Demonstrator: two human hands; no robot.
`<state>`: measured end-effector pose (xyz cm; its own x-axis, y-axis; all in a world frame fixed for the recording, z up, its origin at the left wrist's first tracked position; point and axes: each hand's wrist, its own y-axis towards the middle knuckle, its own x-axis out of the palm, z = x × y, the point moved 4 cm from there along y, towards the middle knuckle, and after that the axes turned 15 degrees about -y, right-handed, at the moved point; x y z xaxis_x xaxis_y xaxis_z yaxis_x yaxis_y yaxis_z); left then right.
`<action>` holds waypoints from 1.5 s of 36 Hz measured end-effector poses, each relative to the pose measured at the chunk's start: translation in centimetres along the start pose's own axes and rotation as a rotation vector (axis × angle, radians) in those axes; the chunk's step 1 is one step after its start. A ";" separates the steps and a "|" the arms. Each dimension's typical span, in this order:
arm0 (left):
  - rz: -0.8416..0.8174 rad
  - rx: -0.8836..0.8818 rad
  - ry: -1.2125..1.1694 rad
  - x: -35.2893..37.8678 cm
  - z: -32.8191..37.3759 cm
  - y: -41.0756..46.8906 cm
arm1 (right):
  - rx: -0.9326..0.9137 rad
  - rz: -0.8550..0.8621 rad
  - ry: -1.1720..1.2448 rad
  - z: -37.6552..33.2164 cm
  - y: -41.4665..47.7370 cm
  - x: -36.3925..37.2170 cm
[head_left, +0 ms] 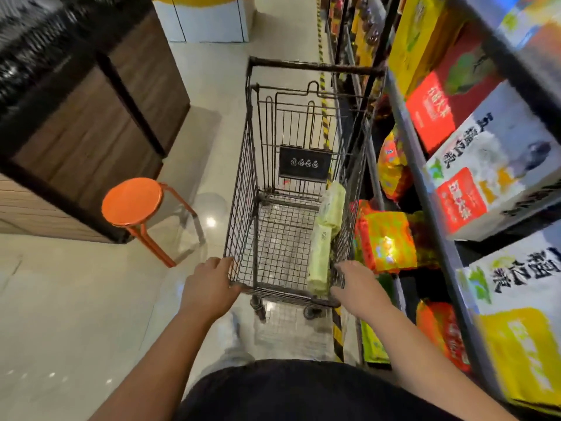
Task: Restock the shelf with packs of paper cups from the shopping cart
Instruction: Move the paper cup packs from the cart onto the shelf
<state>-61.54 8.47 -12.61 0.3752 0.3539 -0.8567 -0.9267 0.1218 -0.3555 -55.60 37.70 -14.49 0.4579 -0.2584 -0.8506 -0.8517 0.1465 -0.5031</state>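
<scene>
Hands (209, 287) grip cart (243, 189); stool (132, 202) left, apparently clear.

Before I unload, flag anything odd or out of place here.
Nothing looks damaged or spilled. The left hand and right hand grip the shopping cart by its front end; its handle is at the far end.
</scene>
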 end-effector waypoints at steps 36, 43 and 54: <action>-0.521 0.332 0.038 9.3 8.9 34.0 | 0.680 -0.155 0.394 -1.1 24.7 9.8; -0.530 0.204 -0.035 15.8 10.8 36.9 | 0.739 -0.164 0.365 1.1 29.3 15.5; -0.462 0.130 -0.285 26.4 22.4 43.7 | 0.727 -0.064 0.654 3.0 32.3 24.9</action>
<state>-92.67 43.87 -42.39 0.7394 0.4707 -0.4813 -0.6687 0.4305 -0.6062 -70.92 38.81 -52.40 0.0798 -0.7326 -0.6759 -0.3656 0.6093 -0.7036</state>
